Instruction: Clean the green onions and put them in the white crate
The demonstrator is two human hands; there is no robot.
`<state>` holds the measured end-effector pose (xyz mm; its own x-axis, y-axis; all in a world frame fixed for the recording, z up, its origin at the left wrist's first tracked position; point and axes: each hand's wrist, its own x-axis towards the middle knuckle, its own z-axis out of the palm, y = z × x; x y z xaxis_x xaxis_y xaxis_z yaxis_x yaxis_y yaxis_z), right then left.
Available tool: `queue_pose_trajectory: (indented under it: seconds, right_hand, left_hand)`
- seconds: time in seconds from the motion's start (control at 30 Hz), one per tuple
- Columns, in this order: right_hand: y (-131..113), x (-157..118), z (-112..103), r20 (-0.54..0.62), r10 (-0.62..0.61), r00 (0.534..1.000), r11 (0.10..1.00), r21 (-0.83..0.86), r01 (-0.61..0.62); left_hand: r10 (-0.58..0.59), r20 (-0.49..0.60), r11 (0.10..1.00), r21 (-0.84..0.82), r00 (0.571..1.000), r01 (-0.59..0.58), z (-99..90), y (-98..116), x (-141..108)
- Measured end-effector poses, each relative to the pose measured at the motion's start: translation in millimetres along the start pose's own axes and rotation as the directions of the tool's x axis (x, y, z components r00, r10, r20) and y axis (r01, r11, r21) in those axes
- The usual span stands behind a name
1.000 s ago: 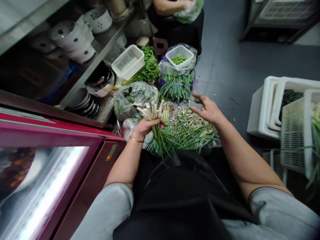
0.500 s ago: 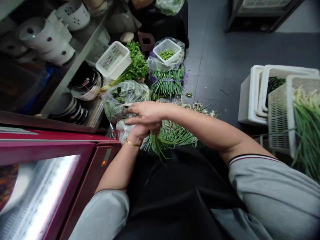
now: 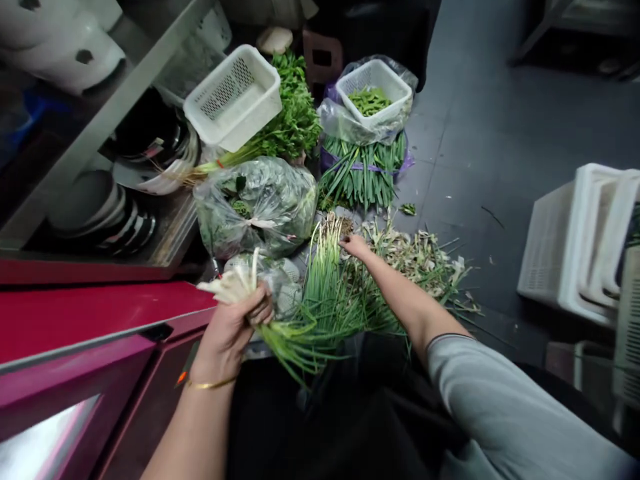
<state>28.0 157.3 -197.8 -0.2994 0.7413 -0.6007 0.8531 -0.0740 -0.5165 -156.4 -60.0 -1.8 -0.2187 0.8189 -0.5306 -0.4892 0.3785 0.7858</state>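
A bunch of scallions (image 3: pixel 290 340), white ends up and green leaves trailing right, is gripped in my left hand (image 3: pixel 245 320), which has a gold bangle at the wrist. My right hand (image 3: pixel 355 247) reaches to the root ends of a scallion pile (image 3: pixel 325 267) on the floor. Its fingers are small and partly hidden, so whether they pinch anything is unclear. Beside that hand lies a heap of peeled leaves and trimmings (image 3: pixel 420 267). A tied clear bag of greens (image 3: pixel 270 207) sits behind my left hand.
A white basket (image 3: pixel 235 100) rests by leafy greens (image 3: pixel 295 120). Another basket of green pods (image 3: pixel 375 93) stands on bagged leafy stalks (image 3: pixel 365 170). Shelves with bowls (image 3: pixel 85 200) and a red fridge (image 3: pixel 100 313) are at left; white crates (image 3: pixel 575 247) stand at right.
My hands have moved apart: the left is lower left with the bunch now in plain view, the right is out at the floor pile. The view has shifted and come closer to the floor.
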Motion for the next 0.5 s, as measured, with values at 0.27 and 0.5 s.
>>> queue_pose_trajectory:
  seconds: [0.27, 0.5]
  right_hand:
    - [-7, 117, 80, -0.024, 0.357, 0.934, 0.922, 0.167, -0.349]
    - [3, 91, 70, -0.007, 0.291, 0.957, 0.857, 0.446, -0.257]
  left_hand:
    - [-0.198, -0.31, 0.96, 0.131, 0.93, 0.248, -4.0, 9, -8]
    - [-0.19, -0.244, 0.971, 0.095, 0.951, 0.219, 5.1, 13, -12]
